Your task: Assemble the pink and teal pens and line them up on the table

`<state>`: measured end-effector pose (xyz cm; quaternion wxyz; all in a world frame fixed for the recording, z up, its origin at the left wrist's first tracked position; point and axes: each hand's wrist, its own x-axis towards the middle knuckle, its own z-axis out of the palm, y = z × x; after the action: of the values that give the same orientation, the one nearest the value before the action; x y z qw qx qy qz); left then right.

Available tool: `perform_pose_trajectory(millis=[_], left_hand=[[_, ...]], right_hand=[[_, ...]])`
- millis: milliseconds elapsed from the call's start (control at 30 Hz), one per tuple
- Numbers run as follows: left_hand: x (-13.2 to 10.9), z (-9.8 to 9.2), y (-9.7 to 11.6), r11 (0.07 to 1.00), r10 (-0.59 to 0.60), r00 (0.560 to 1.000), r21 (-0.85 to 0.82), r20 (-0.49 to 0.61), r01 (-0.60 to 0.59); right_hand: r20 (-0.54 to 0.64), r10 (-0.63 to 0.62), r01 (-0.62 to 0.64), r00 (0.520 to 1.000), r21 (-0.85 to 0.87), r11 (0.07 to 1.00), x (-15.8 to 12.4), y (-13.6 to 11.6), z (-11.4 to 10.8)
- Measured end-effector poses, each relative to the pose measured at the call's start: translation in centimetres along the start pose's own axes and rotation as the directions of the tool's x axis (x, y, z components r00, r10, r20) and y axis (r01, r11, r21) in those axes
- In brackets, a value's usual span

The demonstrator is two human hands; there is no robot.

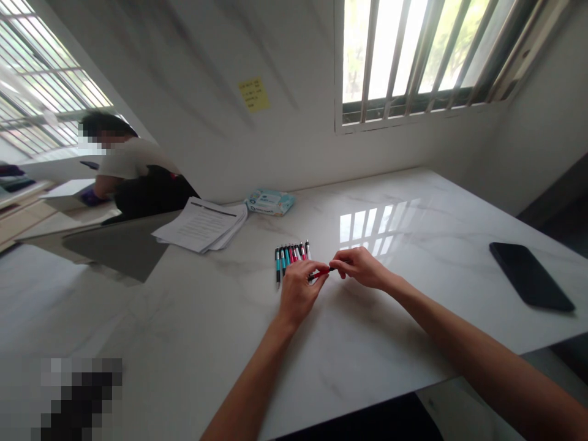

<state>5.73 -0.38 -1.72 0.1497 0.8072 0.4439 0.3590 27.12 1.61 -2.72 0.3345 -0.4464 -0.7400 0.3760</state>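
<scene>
A broad slab table [413, 306] of glossy white stone, faintly grey-veined and mirroring the barred window [413, 55], lies under both hands and runs well beyond them on every side. Far off to the left of the hands, past the table's edge, a seated person [133, 171] in a pale top bends over another surface. Ahead and left of the left hand sits a loose, fanned stack of printed papers [202, 225], flat with soft corners. Well to the right of the right hand lies a phone [530, 275], a thin black matte rectangle, face down or dark. Ahead of the hands, near the wall, is a soft, pillowy blue wipes pack [270, 201]. Just ahead of the left hand, a tight row of slim plastic pens [291, 254] in teal, red, black and white lies side by side. The left hand [298, 293] curls, its fingertips pinching one end of a red pen [321, 273]; the right hand [361, 267] pinches the other end. The red pen spans the small gap between them, just above the table. High on the wall ahead is a square yellow note [254, 94].
</scene>
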Motion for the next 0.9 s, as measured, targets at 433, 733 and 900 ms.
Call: perform_pose_trajectory(millis=[433, 733, 900], left_hand=[[0.0, 0.2, -0.1, 1.000, -0.002, 1.000, 0.030, 0.028, 0.001], [0.1, -0.3, 0.3, 0.998, -0.054, 0.998, 0.039, 0.017, 0.053], [0.3, -0.6, -0.3, 0.997, -0.071, 0.997, 0.011, 0.000, 0.071]], right_hand=[[0.061, 0.041, -0.053, 0.997, 0.223, 0.973, -0.2, -0.1, 1.0], [0.144, 0.015, -0.037, 0.989, 0.154, 0.987, -0.3, -0.3, -0.3], [0.079, -0.023, 0.017, 0.997, 0.074, 0.997, -0.1, -0.2, -1.3]])
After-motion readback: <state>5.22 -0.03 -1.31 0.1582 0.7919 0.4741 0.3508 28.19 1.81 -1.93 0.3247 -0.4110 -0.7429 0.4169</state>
